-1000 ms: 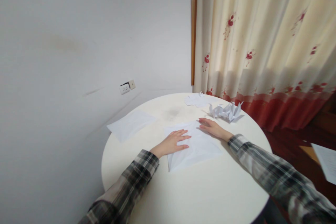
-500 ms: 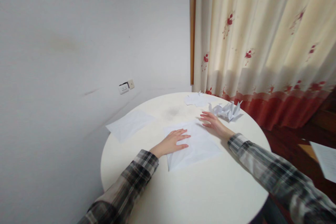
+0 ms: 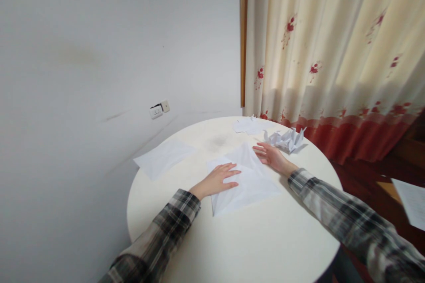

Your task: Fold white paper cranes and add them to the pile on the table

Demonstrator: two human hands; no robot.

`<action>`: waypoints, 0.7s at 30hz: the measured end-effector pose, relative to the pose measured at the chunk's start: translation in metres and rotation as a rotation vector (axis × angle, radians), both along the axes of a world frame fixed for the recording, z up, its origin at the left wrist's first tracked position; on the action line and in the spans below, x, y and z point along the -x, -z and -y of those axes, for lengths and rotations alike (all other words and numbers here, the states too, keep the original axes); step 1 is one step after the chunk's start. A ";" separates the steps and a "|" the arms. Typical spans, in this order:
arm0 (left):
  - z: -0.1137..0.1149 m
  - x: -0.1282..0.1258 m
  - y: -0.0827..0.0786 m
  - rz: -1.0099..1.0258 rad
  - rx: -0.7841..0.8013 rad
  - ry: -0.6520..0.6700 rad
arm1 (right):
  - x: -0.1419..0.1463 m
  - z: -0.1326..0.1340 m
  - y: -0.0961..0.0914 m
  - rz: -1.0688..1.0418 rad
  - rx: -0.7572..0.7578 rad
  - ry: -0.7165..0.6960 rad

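Note:
A creased white sheet of paper (image 3: 249, 188) lies on the round table. My left hand (image 3: 219, 179) rests flat on its left part, fingers spread and holding nothing. At the sheet's far right edge is my right hand (image 3: 270, 157), its fingers stretched out and close together against the paper. The sheet's far corner stands raised beside those fingertips. Whether any finger is under the paper is hard to see. Just beyond my right hand sits a cluster of folded white paper pieces (image 3: 288, 141) with pointed tips.
A second white sheet (image 3: 162, 159) lies at the left of the white table (image 3: 265, 247), partly over its edge. More white paper (image 3: 249, 126) is at the far side. A wall with a socket (image 3: 156, 112) borders the left; a flowered curtain (image 3: 318, 44) hangs behind.
The sheet's far right corner has risen from the table. My right hand's fingers have drawn closer together beside it. My left hand has stayed in place.

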State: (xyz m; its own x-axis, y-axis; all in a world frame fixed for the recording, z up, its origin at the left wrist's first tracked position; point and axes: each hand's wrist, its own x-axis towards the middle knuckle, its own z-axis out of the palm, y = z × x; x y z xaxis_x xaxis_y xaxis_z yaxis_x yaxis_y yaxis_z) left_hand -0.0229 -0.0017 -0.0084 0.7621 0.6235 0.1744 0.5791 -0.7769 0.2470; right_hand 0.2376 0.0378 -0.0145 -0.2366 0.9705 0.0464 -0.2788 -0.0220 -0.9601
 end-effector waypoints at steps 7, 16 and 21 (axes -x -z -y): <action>0.000 -0.001 0.001 -0.003 -0.001 -0.008 | 0.013 0.007 -0.002 0.147 0.019 -0.067; -0.001 -0.001 0.003 -0.004 -0.036 -0.055 | 0.017 0.013 -0.003 0.234 -0.021 -0.150; -0.006 0.001 0.009 0.023 -0.090 -0.145 | 0.020 0.020 -0.004 0.238 -0.058 -0.174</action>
State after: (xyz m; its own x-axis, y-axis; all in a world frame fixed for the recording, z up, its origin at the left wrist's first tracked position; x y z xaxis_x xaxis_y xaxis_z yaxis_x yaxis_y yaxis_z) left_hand -0.0237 0.0045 -0.0177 0.6604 0.7079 0.2507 0.6817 -0.7051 0.1951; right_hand 0.2181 0.0181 -0.0108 -0.4099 0.9118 0.0238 -0.0425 0.0070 -0.9991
